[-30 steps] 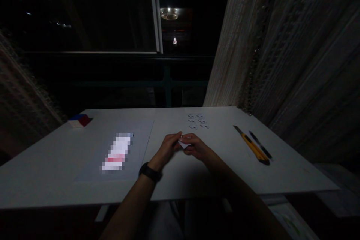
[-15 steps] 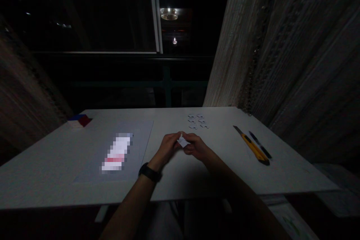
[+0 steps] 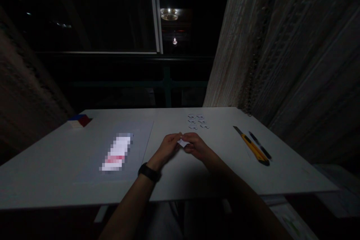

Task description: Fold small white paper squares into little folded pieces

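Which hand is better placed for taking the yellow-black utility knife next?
Probably the right hand: the utility knife lies on that side, farther from the left hand. But both hold a small white paper-like piece.

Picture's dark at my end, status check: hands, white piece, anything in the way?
Left hand, right hand: both gripping white piece. Piece partly hidden in the grip. Cutter off to the right, blade out, not in the way.

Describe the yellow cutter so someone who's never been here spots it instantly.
On the white table, look right of the person's right hand. Two long things lie side by side; the cutter is nearer the hand. It is yellow and thicker than its neighbour, a dark pen.
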`<state>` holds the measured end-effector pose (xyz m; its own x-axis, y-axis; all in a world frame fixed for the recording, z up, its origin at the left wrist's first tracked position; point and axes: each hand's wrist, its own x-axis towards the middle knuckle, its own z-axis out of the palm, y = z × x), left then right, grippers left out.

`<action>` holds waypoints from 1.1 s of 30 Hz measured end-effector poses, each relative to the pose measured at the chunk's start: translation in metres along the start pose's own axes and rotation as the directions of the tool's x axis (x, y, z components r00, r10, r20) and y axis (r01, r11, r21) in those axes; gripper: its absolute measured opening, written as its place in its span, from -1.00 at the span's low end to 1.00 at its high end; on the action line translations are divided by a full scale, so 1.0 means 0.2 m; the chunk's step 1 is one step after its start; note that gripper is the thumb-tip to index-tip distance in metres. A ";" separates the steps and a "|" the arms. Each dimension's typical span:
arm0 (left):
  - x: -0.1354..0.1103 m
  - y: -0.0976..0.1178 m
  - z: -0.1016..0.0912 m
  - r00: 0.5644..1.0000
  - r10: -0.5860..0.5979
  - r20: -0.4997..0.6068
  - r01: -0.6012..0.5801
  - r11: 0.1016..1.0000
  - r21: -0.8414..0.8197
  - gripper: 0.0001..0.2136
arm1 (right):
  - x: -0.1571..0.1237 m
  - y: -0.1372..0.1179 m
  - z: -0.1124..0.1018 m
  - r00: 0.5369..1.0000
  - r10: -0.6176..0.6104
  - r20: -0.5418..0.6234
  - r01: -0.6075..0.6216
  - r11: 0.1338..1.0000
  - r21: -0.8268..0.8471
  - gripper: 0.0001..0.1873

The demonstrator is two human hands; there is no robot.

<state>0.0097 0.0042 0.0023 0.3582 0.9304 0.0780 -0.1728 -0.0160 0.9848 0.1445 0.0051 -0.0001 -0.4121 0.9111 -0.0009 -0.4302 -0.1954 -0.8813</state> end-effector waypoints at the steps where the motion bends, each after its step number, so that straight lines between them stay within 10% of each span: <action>1: 0.00 0.00 -0.01 1.000 -0.002 0.014 0.002 1.000 -0.006 -0.62 | 0.00 0.00 0.00 1.000 0.000 -0.002 0.000 1.000 0.001 -0.74; 7: 0.00 -0.01 -0.02 0.999 0.012 0.034 -0.012 1.000 -0.026 -0.67 | 0.00 0.00 0.00 1.000 0.001 0.009 0.000 0.999 -0.055 -0.70; 11: 0.01 -0.01 -0.01 1.000 0.025 0.001 -0.025 0.999 0.031 -0.65 | 0.00 -0.04 -0.03 0.996 -0.086 -0.029 0.069 0.924 -0.376 -0.63; 20: 0.04 -0.04 -0.06 0.935 0.221 -0.278 -0.026 0.822 0.568 -0.56 | 0.03 -0.03 -0.12 0.914 -0.393 -0.105 0.128 0.522 -0.843 -0.63; 27: 0.06 -0.08 -0.09 0.914 0.206 -0.349 0.085 0.744 0.663 -0.78 | 0.01 -0.03 -0.14 0.923 -0.384 0.036 0.016 -0.057 -0.998 -0.71; 33: 0.02 -0.04 -0.06 0.932 0.226 -0.285 0.133 0.519 0.844 -0.86 | -0.01 -0.05 -0.16 0.943 -0.332 -0.027 -0.025 0.013 -1.000 -0.54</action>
<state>0.0015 0.0121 -0.0073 0.0332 0.9675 0.2508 0.7325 -0.1943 0.6524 0.1764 0.0169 -0.0066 -0.2239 0.9339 0.2786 0.8075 0.3378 -0.4835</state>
